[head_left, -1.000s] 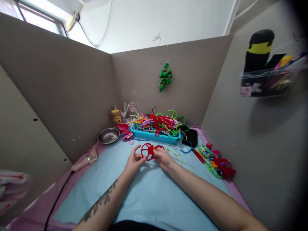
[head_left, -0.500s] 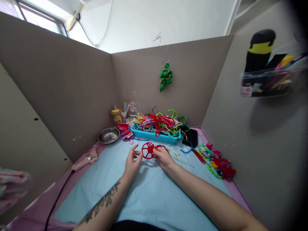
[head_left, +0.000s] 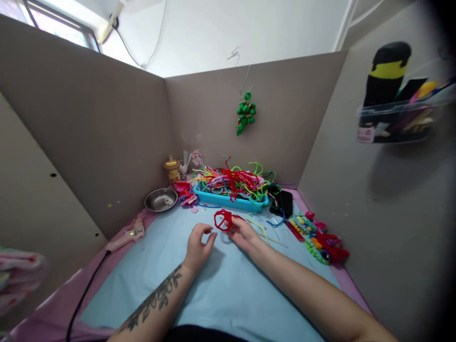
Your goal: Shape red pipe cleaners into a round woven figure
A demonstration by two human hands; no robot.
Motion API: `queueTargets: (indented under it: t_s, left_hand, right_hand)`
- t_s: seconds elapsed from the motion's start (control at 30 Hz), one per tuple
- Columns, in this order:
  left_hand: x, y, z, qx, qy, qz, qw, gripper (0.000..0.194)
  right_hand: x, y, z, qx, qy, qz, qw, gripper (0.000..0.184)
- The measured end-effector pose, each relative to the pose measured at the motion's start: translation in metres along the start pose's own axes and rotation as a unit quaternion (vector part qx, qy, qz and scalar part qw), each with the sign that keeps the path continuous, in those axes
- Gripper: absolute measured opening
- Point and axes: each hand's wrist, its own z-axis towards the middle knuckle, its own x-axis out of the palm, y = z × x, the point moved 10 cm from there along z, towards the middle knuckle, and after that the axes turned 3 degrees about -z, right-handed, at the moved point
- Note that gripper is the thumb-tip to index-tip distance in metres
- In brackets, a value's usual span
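Observation:
A red wheel-shaped piece of bent pipe cleaner (head_left: pixel 223 220), with spokes inside a ring, is held up above the light blue cloth. My right hand (head_left: pixel 242 232) pinches it at its right side, and a red tail runs off behind the fingers. Part of the piece is hidden by those fingers. Just left of it is my left hand (head_left: pixel 200 241), its thumb and curled fingers apart with nothing between them. A small gap separates the left fingertips from the red ring.
Behind stands a blue tray (head_left: pixel 231 200) heaped with coloured pipe cleaners. A metal bowl (head_left: pixel 161 200) and a glue gun (head_left: pixel 126 236) lie left. At right are a black phone (head_left: pixel 282 203), red pen-like tool (head_left: pixel 295 231) and finished colourful pieces (head_left: pixel 317 240). Grey partitions enclose the table.
My left hand has drawn back from the red piece and lowered slightly. The red piece has tilted and turned in my right hand, so its ring looks narrower.

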Motion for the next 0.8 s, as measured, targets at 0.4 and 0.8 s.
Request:
queueTargets:
  t_s: [0.4,0.8]
  left_hand:
    - [0.076,-0.011,-0.034,0.125,0.248,0.167,0.946,0.011]
    - [0.073,-0.016,-0.036,0.107,0.270,0.098,0.952,0.010]
  right_hand:
    - [-0.006,-0.021,0.003,-0.032,-0.042,-0.008,0.999,0.021]
    - [-0.005,-0.025,-0.003,0.008,-0.074,0.060,0.995,0.014]
